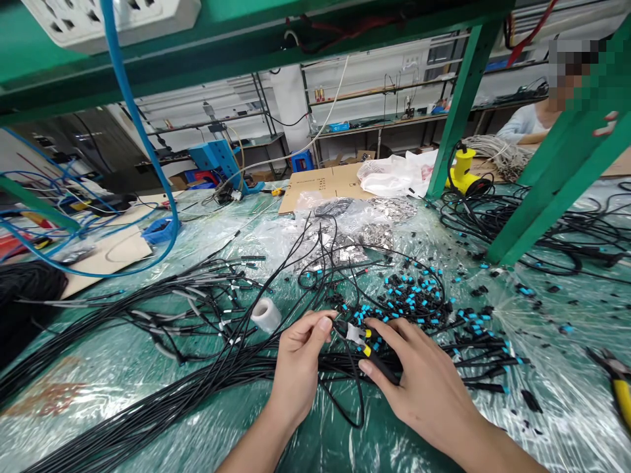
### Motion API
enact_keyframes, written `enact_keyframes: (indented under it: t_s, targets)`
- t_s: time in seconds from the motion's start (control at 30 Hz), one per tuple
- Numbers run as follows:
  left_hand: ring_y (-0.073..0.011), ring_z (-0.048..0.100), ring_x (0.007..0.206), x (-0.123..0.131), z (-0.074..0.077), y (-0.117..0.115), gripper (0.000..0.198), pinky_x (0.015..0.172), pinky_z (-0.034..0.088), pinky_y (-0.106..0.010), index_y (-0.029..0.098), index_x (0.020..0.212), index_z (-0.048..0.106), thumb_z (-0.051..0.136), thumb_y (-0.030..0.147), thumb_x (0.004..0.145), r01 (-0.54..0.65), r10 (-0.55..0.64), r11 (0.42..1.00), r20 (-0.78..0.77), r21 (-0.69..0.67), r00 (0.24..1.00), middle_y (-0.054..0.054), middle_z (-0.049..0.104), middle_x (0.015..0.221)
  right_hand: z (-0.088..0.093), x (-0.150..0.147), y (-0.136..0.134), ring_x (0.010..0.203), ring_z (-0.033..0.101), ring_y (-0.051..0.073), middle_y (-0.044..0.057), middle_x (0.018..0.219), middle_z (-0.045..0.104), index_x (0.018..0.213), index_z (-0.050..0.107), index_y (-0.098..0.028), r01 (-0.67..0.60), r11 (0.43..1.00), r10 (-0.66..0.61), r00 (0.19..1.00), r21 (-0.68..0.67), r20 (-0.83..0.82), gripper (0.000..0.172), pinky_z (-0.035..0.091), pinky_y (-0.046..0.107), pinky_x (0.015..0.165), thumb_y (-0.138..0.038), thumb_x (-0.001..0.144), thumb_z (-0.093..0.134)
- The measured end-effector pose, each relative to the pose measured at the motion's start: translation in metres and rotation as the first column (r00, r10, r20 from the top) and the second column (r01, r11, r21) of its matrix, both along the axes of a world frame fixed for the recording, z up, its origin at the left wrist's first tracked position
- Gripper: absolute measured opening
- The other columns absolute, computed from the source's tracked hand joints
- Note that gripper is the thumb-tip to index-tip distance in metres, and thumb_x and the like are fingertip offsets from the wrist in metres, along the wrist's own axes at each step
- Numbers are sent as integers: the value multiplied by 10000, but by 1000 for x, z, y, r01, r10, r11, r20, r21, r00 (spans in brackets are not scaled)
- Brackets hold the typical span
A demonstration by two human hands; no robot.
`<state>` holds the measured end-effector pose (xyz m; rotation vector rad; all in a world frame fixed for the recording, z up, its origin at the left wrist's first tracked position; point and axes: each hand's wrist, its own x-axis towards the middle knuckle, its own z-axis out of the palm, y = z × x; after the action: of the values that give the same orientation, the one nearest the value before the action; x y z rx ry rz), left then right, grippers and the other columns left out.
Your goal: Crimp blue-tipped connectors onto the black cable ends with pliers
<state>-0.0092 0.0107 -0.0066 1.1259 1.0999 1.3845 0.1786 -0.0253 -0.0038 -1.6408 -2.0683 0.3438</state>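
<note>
My left hand (pixel 302 358) is closed in a pinch on the end of a black cable (pixel 361 401), which loops down below it. In my right hand (pixel 419 374) are diagonal cutters (pixel 378 361) with black and yellow handles. The cutters' jaws (pixel 344 330) meet the cable end right beside my left fingertips. Just behind the cutters lies a heap of small black connectors (pixel 414 299) with blue parts. A bundle of black cables (pixel 187 394) runs from the lower left beneath my hands.
Left of my hands stands a white roll (pixel 266 315). Farther back are bags of metal parts (pixel 369 236) and a cardboard sheet (pixel 320 187). A second cutter (pixel 618 387) lies far right. A green post (pixel 532 177) rises at right; a blue hose (pixel 133 112) hangs at left. A person (pixel 527 121) sits beyond.
</note>
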Motion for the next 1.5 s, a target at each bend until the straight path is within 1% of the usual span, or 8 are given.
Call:
enact_keyframes:
  t_s: [0.47, 0.67, 0.8, 0.9, 1.03, 1.1, 1.3, 1.5]
  targets:
    - [-138, 494, 660, 7, 8, -3, 228, 697, 403, -255, 181, 819, 747, 720, 406, 793, -15, 20, 999, 100, -44, 995, 0, 593, 662, 9, -3, -1, 828, 672, 256, 41, 1043, 659, 1242, 559, -339, -37, 996, 35, 999, -77, -25, 360, 494, 381, 680, -463, 910, 497]
    - [-119, 453, 660, 8, 13, -2, 207, 671, 378, -237, 174, 749, 744, 712, 368, 810, 13, -15, 1000, 164, 18, 986, -8, 581, 752, 14, -9, -4, 574, 555, 164, -30, 733, 651, 1014, 660, -320, -98, 980, 68, 982, -173, -174, 204, 386, 265, 524, -431, 883, 549]
    - [-115, 433, 647, 6, 12, -1, 206, 652, 362, -229, 173, 735, 735, 709, 360, 818, 58, -58, 998, 195, 1, 979, -1, 557, 715, 13, -9, -5, 604, 558, 160, -16, 694, 647, 908, 699, -256, -181, 948, 74, 926, -263, -369, 263, 413, 252, 530, -465, 887, 541]
    - [-110, 423, 632, 5, 12, -1, 234, 649, 359, -226, 166, 687, 714, 712, 360, 817, 89, -80, 996, 224, -29, 971, -1, 560, 705, 11, -4, -4, 643, 557, 147, -13, 726, 617, 994, 695, -250, -342, 860, 52, 797, -379, -601, 320, 437, 244, 569, -513, 876, 556]
    - [-108, 407, 593, 5, 13, -1, 241, 622, 354, -228, 157, 755, 730, 709, 389, 814, 145, -113, 984, 269, -103, 956, 10, 524, 633, 11, 5, -1, 519, 469, 83, -39, 677, 503, 1096, 652, -230, -643, 555, -171, 532, -528, -829, 442, 384, 198, 492, -585, 846, 566]
    - [-106, 402, 584, 6, 12, -1, 247, 616, 352, -223, 152, 763, 729, 716, 395, 807, 150, -109, 981, 287, -122, 952, 21, 497, 593, 13, 7, 0, 499, 457, 75, -37, 686, 502, 1100, 646, -221, -688, 492, -219, 495, -533, -841, 470, 378, 194, 475, -602, 841, 558]
    - [-118, 467, 642, 8, 7, -1, 237, 704, 383, -238, 167, 824, 748, 689, 397, 834, 84, -62, 993, 236, -82, 970, 7, 571, 619, 17, 2, -4, 667, 580, 182, 5, 745, 633, 986, 680, -263, -243, 914, 65, 878, -326, -474, 317, 468, 303, 619, -524, 889, 529]
    - [-145, 506, 697, 10, 8, -3, 285, 736, 395, -255, 178, 633, 692, 698, 390, 824, 36, -35, 999, 150, -3, 988, -3, 591, 631, 13, 0, -5, 931, 631, 262, 41, 1087, 638, 1264, 538, -359, -28, 992, 12, 992, -127, -128, 410, 498, 401, 747, -472, 871, 568]
